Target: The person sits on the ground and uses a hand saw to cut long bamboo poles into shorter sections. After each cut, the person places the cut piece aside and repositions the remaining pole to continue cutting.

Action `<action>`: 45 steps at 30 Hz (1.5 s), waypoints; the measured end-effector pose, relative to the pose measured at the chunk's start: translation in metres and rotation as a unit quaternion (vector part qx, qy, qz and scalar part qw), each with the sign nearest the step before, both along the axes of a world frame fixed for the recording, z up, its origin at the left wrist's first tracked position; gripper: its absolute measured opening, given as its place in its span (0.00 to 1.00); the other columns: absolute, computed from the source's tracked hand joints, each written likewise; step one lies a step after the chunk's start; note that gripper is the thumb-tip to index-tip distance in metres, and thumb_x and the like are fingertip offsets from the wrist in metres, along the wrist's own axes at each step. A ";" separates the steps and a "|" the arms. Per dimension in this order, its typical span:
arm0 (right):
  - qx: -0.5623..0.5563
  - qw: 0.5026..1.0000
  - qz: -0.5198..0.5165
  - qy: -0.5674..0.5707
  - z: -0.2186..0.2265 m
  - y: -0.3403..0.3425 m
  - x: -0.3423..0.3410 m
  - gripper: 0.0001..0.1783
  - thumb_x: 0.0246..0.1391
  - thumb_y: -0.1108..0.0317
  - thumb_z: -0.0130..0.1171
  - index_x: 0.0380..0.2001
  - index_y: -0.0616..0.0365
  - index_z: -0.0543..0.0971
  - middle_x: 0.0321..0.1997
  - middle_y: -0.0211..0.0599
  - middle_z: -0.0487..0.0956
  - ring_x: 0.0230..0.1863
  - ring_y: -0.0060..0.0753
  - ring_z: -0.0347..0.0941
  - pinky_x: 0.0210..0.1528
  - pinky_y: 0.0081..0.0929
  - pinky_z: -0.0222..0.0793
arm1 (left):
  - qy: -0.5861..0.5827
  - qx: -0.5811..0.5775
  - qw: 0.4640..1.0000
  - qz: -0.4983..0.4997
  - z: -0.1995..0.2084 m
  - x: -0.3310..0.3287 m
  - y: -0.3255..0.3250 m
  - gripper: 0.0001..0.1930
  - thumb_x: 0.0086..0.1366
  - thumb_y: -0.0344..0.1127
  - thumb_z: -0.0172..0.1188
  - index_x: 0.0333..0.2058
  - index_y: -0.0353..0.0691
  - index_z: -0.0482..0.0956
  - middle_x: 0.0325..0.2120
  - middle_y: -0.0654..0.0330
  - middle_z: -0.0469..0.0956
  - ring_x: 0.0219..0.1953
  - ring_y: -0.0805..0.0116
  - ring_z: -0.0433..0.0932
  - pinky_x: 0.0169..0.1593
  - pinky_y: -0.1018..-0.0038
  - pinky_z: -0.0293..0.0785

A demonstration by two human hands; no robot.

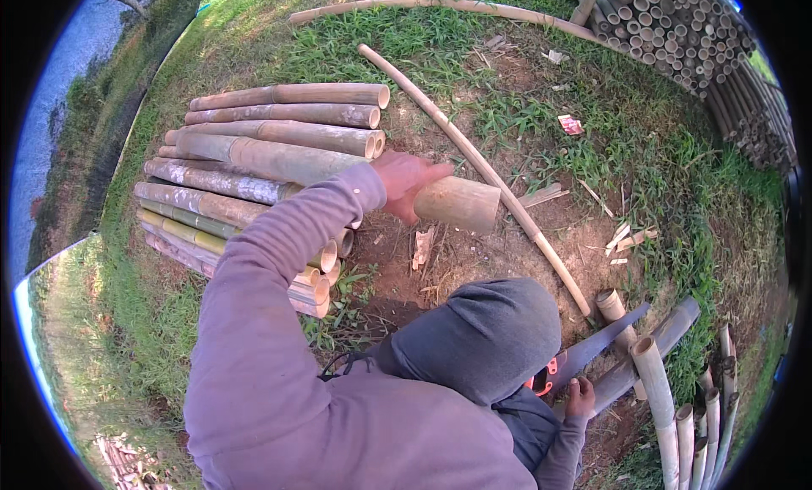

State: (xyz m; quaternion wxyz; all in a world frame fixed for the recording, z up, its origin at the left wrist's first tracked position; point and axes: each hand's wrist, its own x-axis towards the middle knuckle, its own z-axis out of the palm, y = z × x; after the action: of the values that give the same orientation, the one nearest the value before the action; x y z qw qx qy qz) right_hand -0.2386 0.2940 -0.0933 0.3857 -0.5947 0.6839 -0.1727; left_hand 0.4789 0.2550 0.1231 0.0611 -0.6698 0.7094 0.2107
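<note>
My left hand (406, 186) is closed round a thick, pale bamboo pole (461, 204) near its cut right end. The pole's other end rests on top of a stack of cut bamboo poles (228, 179) to the left. At lower right, my right hand (579, 399) has its fingers curled. Close beside it is a handsaw (605, 344) with an orange and black handle. Part of that handle is hidden behind dark grey cloth, and what the right fingers hold cannot be made out. A dark bamboo log (655, 342) lies beneath the saw.
A long, thin bamboo pole (482, 169) slants across the dirt beyond my left hand. Several bamboo pieces (660, 405) stand at lower right. At far right is a large pile of bamboo (668, 25). Another long pole (440, 4) crosses the grass at the back.
</note>
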 end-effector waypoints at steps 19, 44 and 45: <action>0.122 0.991 -0.015 0.053 -0.042 0.013 -0.013 0.32 0.60 0.57 0.72 0.59 0.70 0.81 0.51 0.53 0.87 0.51 0.44 0.85 0.56 0.40 0.79 | -0.099 0.095 0.972 0.189 -0.107 0.067 -0.041 0.50 0.53 0.65 0.72 0.73 0.56 0.68 0.73 0.54 0.68 0.78 0.49 0.60 0.77 0.34 0.46; 0.104 0.994 -0.016 0.039 0.020 0.001 0.056 0.32 0.59 0.56 0.72 0.60 0.65 0.80 0.48 0.48 0.89 0.45 0.43 0.87 0.51 0.40 0.82 | -0.139 -0.260 0.894 0.338 -0.135 0.046 0.036 0.41 0.58 0.57 0.75 0.68 0.53 0.73 0.70 0.55 0.70 0.76 0.45 0.58 0.77 0.38 0.48; 0.091 0.992 -0.002 0.086 0.028 0.002 0.053 0.32 0.59 0.55 0.72 0.62 0.62 0.80 0.49 0.50 0.89 0.49 0.47 0.87 0.55 0.41 0.82 | -0.072 -0.294 0.918 0.257 -0.138 0.020 0.018 0.37 0.59 0.56 0.75 0.65 0.51 0.76 0.67 0.54 0.74 0.74 0.46 0.62 0.77 0.42 0.51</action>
State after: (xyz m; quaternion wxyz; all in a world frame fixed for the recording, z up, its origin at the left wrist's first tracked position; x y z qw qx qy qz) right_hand -0.1852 0.2961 -0.0648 0.3779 -0.5686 0.7283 -0.0588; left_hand 0.4993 0.2728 -0.0147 -0.1442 -0.8303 0.5362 -0.0480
